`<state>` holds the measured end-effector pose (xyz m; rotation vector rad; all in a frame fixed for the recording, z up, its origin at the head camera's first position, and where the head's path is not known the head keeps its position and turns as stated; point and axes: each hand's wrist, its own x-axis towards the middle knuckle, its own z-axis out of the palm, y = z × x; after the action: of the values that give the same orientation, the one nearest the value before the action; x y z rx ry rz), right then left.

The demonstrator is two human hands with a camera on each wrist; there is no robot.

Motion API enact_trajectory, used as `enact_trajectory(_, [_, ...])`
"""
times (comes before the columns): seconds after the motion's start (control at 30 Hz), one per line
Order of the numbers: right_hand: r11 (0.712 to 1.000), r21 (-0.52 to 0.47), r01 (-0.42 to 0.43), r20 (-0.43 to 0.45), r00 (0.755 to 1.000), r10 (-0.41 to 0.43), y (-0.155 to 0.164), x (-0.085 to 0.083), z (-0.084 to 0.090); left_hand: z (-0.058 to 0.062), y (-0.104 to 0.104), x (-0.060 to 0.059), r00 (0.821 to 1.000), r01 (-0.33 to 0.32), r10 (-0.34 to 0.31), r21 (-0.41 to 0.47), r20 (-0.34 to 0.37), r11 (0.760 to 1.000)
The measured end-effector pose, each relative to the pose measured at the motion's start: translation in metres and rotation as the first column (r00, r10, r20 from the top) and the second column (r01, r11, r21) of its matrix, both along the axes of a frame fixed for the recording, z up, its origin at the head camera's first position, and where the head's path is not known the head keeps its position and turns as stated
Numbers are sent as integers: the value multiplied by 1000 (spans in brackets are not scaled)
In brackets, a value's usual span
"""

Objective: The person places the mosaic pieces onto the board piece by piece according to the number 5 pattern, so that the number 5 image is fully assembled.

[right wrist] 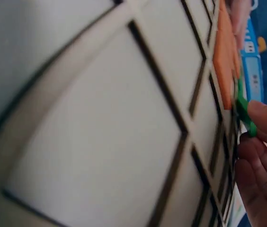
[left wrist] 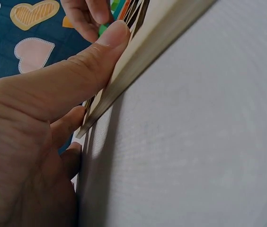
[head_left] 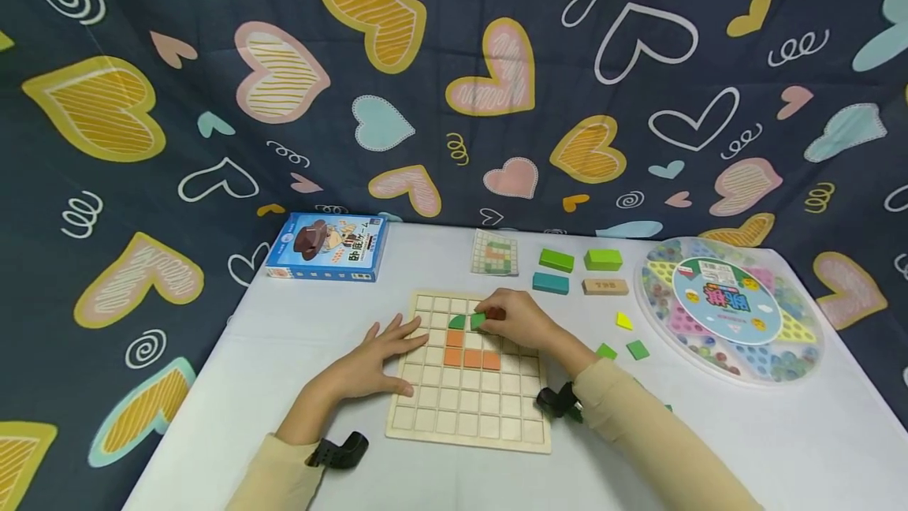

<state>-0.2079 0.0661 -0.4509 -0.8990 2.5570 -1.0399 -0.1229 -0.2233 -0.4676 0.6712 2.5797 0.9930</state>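
Oddly, blue box (head_left: 328,247) (cartoon cover) — script unreadable.

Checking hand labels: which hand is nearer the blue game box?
Left. The left hand lies on the grid board's left edge below the blue game box; the right hand is farther right.

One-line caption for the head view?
Left hand steadies the grid board while right hand sets a green tile above orange tiles.
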Motion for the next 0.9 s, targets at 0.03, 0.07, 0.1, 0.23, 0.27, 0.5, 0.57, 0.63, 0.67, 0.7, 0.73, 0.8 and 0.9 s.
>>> enact_trajectory(0.03, [1000, 10, 0, -2, 1000, 0, -2, 0, -1, 0, 1, 0, 1000, 1, -1, 0, 1, 1000])
enact_trajectory(0.07, [1000, 24, -1, -8, 1000, 1, -3, 0, -1, 0, 2, 0, 1000, 3, -3, 0, 3, 1000])
enact_trajectory(0.1, [999, 36, 3, -11, 1000, -2, -5, 1, -2, 0, 2, 0, 1000, 5, -4, -2, 3, 1000])
enact_trajectory(0.23, [997, 75, -1, -45, 999, 5, -8, 2, -1, 1, 3, 0, 1000, 4, -4, -7, -6, 1000])
enact_trajectory(0.27, [997, 83, -4, -50, 999, 8, -9, 2, -1, 1, 3, 0, 1000, 3, -3, -8, -8, 1000])
enact_trajectory(0.5, [994, 110, -8, -71, 997, 16, -11, 3, 1, 2, 3, -1, 1000, 5, -5, -6, -13, 1000])
enact_trajectory(0.57, [994, 109, -9, -79, 997, 18, -12, 3, 0, 2, 3, -1, 1000, 6, -6, -8, -15, 1000])
enact_trajectory(0.63, [994, 104, -8, -87, 996, 17, -12, 3, -1, 1, 2, -1, 1000, 6, -6, -8, -16, 1000])
enact_trajectory(0.67, [995, 104, -7, -88, 996, 17, -12, 3, -2, 1, 2, -1, 1000, 5, -5, -7, -15, 1000])
enact_trajectory(0.7, [995, 104, -8, -88, 996, 17, -12, 3, -2, 1, 1, -1, 1000, 5, -5, -6, -14, 1000])
enact_trajectory(0.73, [995, 100, -9, -87, 996, 18, -12, 3, -3, 1, 1, -1, 1000, 5, -6, -4, -11, 1000])
enact_trajectory(0.8, [995, 96, -13, -81, 996, 21, -12, 3, -4, 0, 1, -1, 1000, 6, -6, 1, -6, 1000])
enact_trajectory(0.9, [997, 80, -19, -63, 998, 24, -9, 3, -3, -1, 1, -1, 1000, 4, -4, 4, -1, 1000])
